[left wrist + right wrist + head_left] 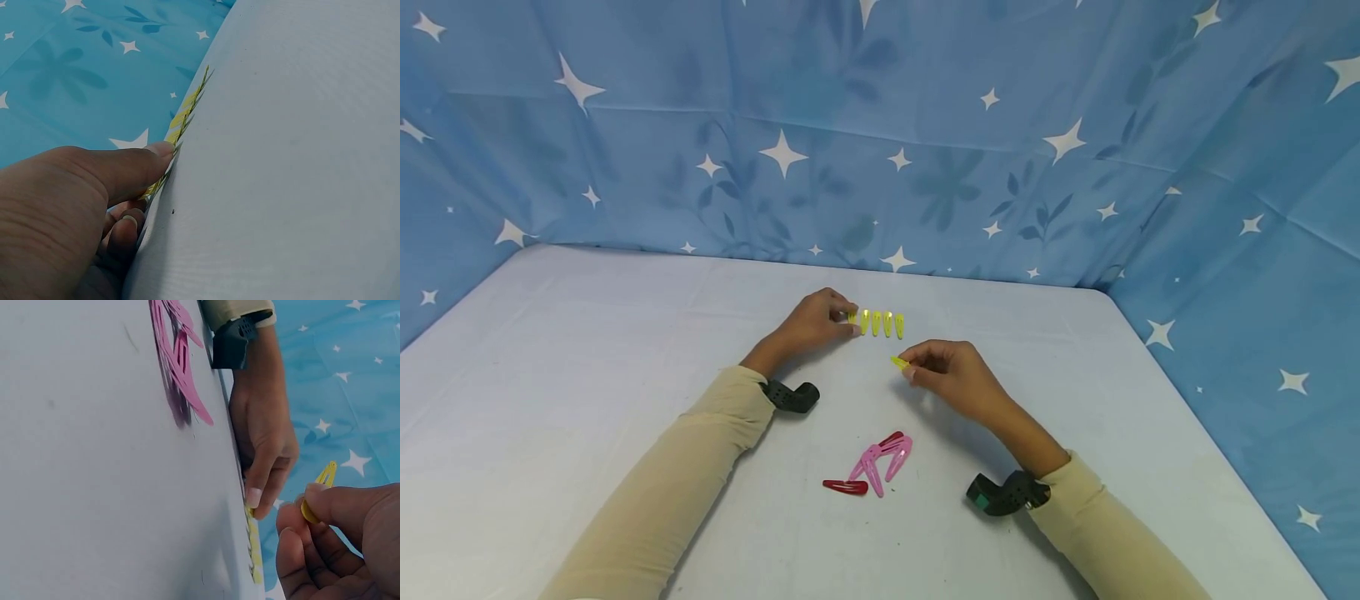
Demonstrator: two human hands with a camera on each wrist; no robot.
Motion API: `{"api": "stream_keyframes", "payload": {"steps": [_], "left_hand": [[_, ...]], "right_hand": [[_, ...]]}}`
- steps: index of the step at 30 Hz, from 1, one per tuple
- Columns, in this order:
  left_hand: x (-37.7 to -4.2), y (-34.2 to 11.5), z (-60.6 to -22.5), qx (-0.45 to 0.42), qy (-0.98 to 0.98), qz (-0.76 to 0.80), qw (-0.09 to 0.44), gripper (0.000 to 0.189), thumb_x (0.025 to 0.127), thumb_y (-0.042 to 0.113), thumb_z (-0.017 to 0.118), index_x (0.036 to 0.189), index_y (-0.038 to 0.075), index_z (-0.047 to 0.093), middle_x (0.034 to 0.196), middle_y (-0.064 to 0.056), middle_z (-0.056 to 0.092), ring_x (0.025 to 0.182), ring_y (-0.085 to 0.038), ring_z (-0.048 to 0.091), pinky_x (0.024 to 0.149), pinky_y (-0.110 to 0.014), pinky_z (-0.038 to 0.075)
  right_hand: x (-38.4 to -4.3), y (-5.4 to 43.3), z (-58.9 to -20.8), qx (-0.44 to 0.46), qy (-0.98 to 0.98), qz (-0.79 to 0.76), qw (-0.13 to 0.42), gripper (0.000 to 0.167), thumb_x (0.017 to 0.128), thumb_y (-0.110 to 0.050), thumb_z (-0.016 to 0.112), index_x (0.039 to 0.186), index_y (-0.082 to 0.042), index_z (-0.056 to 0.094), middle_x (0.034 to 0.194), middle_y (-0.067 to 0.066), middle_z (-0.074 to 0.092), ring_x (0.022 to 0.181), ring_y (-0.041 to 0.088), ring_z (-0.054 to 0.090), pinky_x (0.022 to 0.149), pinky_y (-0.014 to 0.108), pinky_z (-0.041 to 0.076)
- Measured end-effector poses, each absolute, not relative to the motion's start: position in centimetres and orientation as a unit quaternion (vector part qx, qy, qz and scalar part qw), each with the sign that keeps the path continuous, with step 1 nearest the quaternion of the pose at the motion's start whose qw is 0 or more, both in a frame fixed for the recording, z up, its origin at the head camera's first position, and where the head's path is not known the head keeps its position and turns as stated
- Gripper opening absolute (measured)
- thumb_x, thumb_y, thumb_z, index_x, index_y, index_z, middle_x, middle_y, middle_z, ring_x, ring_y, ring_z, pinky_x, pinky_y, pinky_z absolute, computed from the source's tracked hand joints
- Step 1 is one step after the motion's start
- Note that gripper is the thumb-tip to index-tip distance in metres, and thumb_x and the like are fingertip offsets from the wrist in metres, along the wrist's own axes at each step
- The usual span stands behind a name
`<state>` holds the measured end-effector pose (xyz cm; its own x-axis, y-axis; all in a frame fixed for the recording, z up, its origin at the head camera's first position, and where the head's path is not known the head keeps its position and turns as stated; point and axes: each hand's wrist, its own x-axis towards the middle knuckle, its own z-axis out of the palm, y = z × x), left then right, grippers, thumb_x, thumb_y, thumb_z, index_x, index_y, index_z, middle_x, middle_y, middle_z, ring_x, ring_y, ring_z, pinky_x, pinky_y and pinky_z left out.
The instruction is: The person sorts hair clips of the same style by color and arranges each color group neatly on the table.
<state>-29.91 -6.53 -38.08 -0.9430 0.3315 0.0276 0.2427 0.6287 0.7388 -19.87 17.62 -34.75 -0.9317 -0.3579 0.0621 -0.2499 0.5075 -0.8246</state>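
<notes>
Nearest on the counter (805, 550), pink clips (872, 477) and red clips (846, 487) are lying heaped at six o'clock from the yellow row (876, 323). At the row's four o'clock, the right hand (953, 377) is pinching a loose yellow clip (898, 362). Farther off, at nine o'clock, the left hand (817, 322) is holding the end clip (852, 317) between thumb and finger; the hands are working apart. Steadying that clip lightly, without nudging its neighbours, should be protecting the even spacing.
</notes>
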Motion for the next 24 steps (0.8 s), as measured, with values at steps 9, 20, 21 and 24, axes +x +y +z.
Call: {"api": "stream_keyframes", "payload": {"steps": [9, 20, 21, 24], "left_hand": [[-29.9, -6.5, -38.1, 0.165, 0.901, 0.399, 0.052, 0.044, 0.091, 0.024, 0.071, 0.132, 0.007, 0.064, 0.129, -0.011, 0.055, 0.111, -0.026, 0.055, 0.093, -0.040, 0.047], [-29.9, -6.6, -38.1, 0.172, 0.902, 0.394, 0.046, 0.043, 0.091, 0.023, 0.071, 0.131, 0.007, 0.064, 0.129, -0.012, 0.055, 0.110, -0.026, 0.055, 0.092, -0.040, 0.046], [-29.8, -6.6, -38.1, 0.173, 0.902, 0.394, 0.047, 0.043, 0.091, 0.023, 0.071, 0.131, 0.007, 0.064, 0.129, -0.012, 0.055, 0.110, -0.026, 0.055, 0.092, -0.040, 0.046], [-29.7, -6.5, -38.0, 0.173, 0.901, 0.394, 0.048, 0.043, 0.091, 0.023, 0.071, 0.131, 0.007, 0.065, 0.128, -0.012, 0.055, 0.111, -0.026, 0.056, 0.094, -0.040, 0.047]], "right_hand": [[-20.7, 17.9, -34.5, -0.154, 0.874, -0.460, 0.041, 0.010, 0.090, -0.007, 0.070, 0.099, -0.002, 0.071, 0.095, 0.011, 0.073, 0.082, 0.018, 0.069, 0.071, 0.022, 0.053], [-22.2, 18.2, -33.9, -0.125, 0.877, -0.463, 0.009, 0.016, 0.090, -0.007, 0.070, 0.106, -0.004, 0.070, 0.099, 0.011, 0.071, 0.084, 0.018, 0.064, 0.072, 0.023, 0.054], [-22.3, 18.2, -33.9, -0.127, 0.874, -0.469, 0.008, 0.019, 0.090, -0.005, 0.069, 0.110, -0.004, 0.070, 0.098, 0.012, 0.070, 0.083, 0.019, 0.064, 0.072, 0.024, 0.054], [-22.8, 18.2, -34.0, -0.139, 0.868, -0.476, 0.000, 0.032, 0.091, -0.001, 0.067, 0.123, -0.005, 0.067, 0.099, 0.014, 0.067, 0.081, 0.020, 0.064, 0.074, 0.030, 0.056]]}}
